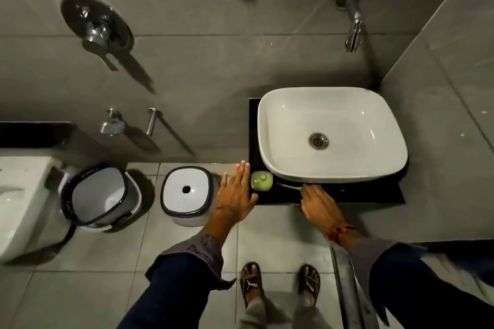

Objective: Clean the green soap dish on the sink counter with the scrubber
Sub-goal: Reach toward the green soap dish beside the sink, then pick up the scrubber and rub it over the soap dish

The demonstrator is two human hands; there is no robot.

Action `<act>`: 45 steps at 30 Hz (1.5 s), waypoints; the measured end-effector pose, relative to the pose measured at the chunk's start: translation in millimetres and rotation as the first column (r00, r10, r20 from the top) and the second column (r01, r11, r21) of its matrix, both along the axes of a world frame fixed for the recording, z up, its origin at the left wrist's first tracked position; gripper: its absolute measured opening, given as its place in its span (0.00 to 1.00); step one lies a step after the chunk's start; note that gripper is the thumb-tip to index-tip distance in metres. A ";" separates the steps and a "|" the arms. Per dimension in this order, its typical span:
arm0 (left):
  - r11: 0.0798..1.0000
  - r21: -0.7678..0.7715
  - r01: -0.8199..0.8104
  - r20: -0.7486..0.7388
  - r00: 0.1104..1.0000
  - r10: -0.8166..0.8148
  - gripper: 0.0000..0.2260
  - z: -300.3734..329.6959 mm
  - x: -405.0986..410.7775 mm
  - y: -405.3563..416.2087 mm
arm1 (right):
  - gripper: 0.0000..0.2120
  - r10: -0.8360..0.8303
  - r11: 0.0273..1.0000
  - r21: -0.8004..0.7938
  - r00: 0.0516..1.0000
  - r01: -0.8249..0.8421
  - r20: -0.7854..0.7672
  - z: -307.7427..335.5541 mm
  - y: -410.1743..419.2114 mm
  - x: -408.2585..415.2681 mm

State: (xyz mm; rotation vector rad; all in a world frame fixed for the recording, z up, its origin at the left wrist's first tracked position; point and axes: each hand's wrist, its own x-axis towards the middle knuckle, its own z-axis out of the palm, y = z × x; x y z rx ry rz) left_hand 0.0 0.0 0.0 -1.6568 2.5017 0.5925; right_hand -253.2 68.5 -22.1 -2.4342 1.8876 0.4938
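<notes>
The green soap dish sits on the black sink counter, at its left front corner beside the white basin. My left hand is open, fingers spread, just left of the dish, its thumb near the counter's edge. A thin green scrubber lies flat on the counter under the basin's front rim. My right hand reaches over the counter's front edge with its fingertips at the scrubber's right end; whether it grips it I cannot tell.
A wall tap hangs above the basin. On the tiled floor to the left stand a white stool, a bucket and a toilet. My sandalled feet are below the counter. A wall closes the right side.
</notes>
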 end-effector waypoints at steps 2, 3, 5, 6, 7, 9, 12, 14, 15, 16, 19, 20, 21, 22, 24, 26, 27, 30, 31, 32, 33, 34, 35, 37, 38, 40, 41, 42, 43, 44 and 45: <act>1.000 0.009 -0.021 -0.012 1.000 0.021 0.39 -6.4 -2.4 1.1 | 0.20 -0.121 0.992 -0.027 0.992 0.121 -0.018 -3.6 -3.3 -5.9; 1.000 0.002 -0.027 -0.007 1.000 0.027 0.39 -11.8 -1.6 1.6 | 0.20 -0.143 0.988 -0.063 0.990 0.142 -0.008 -8.8 -4.0 -8.8; 1.000 -0.013 -0.017 -0.017 1.000 0.017 0.39 -20.1 -1.2 2.5 | 0.20 -0.161 0.981 -0.106 0.987 0.163 0.027 -11.6 -7.4 -8.1; 1.000 -0.022 -0.010 -0.026 1.000 0.010 0.39 -23.7 -1.5 3.5 | 0.20 -0.172 0.979 -0.110 0.985 0.174 0.034 -15.8 -8.6 -6.6; 1.000 -0.030 -0.004 -0.035 0.999 0.003 0.38 -26.1 -2.0 3.9 | 0.20 -0.184 0.975 -0.122 0.982 0.188 0.044 -18.8 -9.4 -6.0; 0.999 -0.043 -0.004 -0.043 0.999 0.002 0.38 -30.7 -3.1 4.0 | 0.19 -0.216 0.969 -0.107 0.975 0.220 0.048 -22.4 -11.8 -4.4; 0.999 -0.039 -0.012 -0.058 0.998 0.010 0.38 -35.1 -6.0 6.7 | 0.18 -0.229 0.962 -0.133 0.970 0.239 0.088 -29.1 -10.6 -3.1; 0.999 -0.033 -0.019 -0.064 0.998 0.017 0.38 -36.5 -6.4 8.4 | 0.17 -0.221 0.958 -0.151 0.963 0.244 0.153 -29.1 -6.8 -2.1; 0.999 -0.034 -0.021 -0.067 0.998 0.019 0.38 -36.1 -7.1 9.1 | 0.17 -0.208 0.955 -0.170 0.957 0.243 0.201 -26.5 -3.9 -1.5; 0.999 -0.042 -0.028 -0.075 0.997 0.025 0.38 -35.1 -7.8 9.5 | 0.18 -0.190 0.951 -0.188 0.945 0.245 0.267 -23.2 -1.4 -1.0; 0.997 -0.064 -0.035 -0.094 0.995 0.029 0.39 -30.2 -10.8 7.4 | 0.16 -0.134 0.925 -0.248 0.860 0.287 0.493 -5.6 1.4 0.5; 0.997 -0.073 -0.037 -0.104 0.994 0.029 0.39 -29.3 -11.5 6.9 | 0.13 -0.100 0.909 -0.286 0.824 0.303 0.558 1.7 0.8 0.6; 0.996 -0.076 -0.038 -0.108 0.994 0.030 0.39 -28.3 -12.2 7.4 | 0.11 -0.056 0.893 -0.323 0.789 0.314 0.612 9.7 -0.1 1.2; 0.997 -0.076 -0.034 -0.108 0.994 0.025 0.39 -28.5 -12.8 7.9 | 0.10 -0.011 0.878 -0.354 0.755 0.321 0.655 17.2 -1.9 2.5; 0.998 -0.059 -0.029 -0.104 0.994 0.023 0.39 -29.5 -13.8 10.6 | 0.10 0.057 0.866 -0.384 0.699 0.321 0.712 32.7 -6.3 6.9; 0.998 -0.044 -0.043 -0.107 0.994 0.038 0.39 -29.8 -15.0 12.8 | 0.11 0.085 0.860 -0.385 0.650 0.335 0.755 47.0 -11.2 13.6; 0.998 -0.038 -0.049 -0.110 0.993 0.044 0.39 -29.6 -15.8 13.2 | 0.12 0.093 0.857 -0.382 0.625 0.346 0.775 53.4 -13.7 17.1; 0.998 -0.041 -0.044 -0.105 0.994 0.039 0.39 -29.5 -16.2 12.9 | 0.12 0.117 0.860 -0.372 0.574 0.350 0.810 68.2 -20.8 29.7; 0.998 -0.043 -0.044 -0.102 0.994 0.039 0.39 -29.3 -16.4 12.8 | 0.12 0.117 0.868 -0.363 0.572 0.338 0.812 71.1 -23.1 33.8; 0.998 -0.043 -0.045 -0.100 0.994 0.041 0.39 -29.3 -16.9 12.4 | 0.12 0.108 0.879 -0.348 0.574 0.326 0.812 73.0 -25.4 37.2; 0.998 -0.041 -0.049 -0.100 0.994 0.044 0.39 -29.4 -17.4 12.2 | 0.12 0.095 0.892 -0.328 0.579 0.312 0.810 74.1 -27.6 40.2; 0.998 -0.038 -0.052 -0.101 0.994 0.048 0.39 -29.7 -17.8 12.2 | 0.12 0.081 0.902 -0.311 0.590 0.299 0.803 74.2 -29.6 42.8; 0.998 -0.035 -0.056 -0.102 0.993 0.052 0.40 -29.9 -18.2 12.1 | 0.12 0.069 0.910 -0.300 0.606 0.288 0.793 73.8 -31.4 44.8; 0.998 -0.028 -0.060 -0.113 0.992 0.056 0.40 -30.6 -18.0 11.8 | 0.12 0.042 0.918 -0.278 0.630 0.282 0.776 73.2 -35.9 48.6; 0.998 -0.026 -0.062 -0.121 0.991 0.058 0.40 -31.0 -17.4 11.6 | 0.12 0.024 0.921 -0.265 0.637 0.286 0.770 73.5 -38.6 51.1; 0.998 -0.025 -0.064 -0.131 0.990 0.060 0.40 -31.7 -16.5 11.3 | 0.12 -0.010 0.927 -0.235 0.645 0.292 0.764 76.5 -46.0 57.2; 0.998 -0.023 -0.063 -0.130 0.990 0.059 0.40 -31.9 -16.2 11.2 | 0.12 -0.023 0.930 -0.221 0.646 0.295 0.763 78.7 -50.2 60.3; 0.998 -0.022 -0.063 -0.128 0.990 0.060 0.40 -32.3 -16.5 11.0 | 0.12 -0.032 0.930 -0.214 0.645 0.300 0.763 81.5 -54.4 62.8; 0.998 -0.021 -0.066 -0.130 0.990 0.062 0.40 -32.9 -16.4 10.9 | 0.12 -0.036 0.927 -0.217 0.646 0.307 0.762 84.3 -58.1 64.7; 0.997 -0.018 -0.070 -0.134 0.989 0.067 0.39 -33.4 -16.5 10.6 | 0.12 -0.032 0.921 -0.230 0.649 0.315 0.760 87.2 -61.0 65.7; 0.997 -0.011 -0.074 -0.141 0.987 0.072 0.39 -33.5 -16.7 10.5 | 0.12 -0.023 0.914 -0.248 0.654 0.319 0.756 89.8 -62.4 65.5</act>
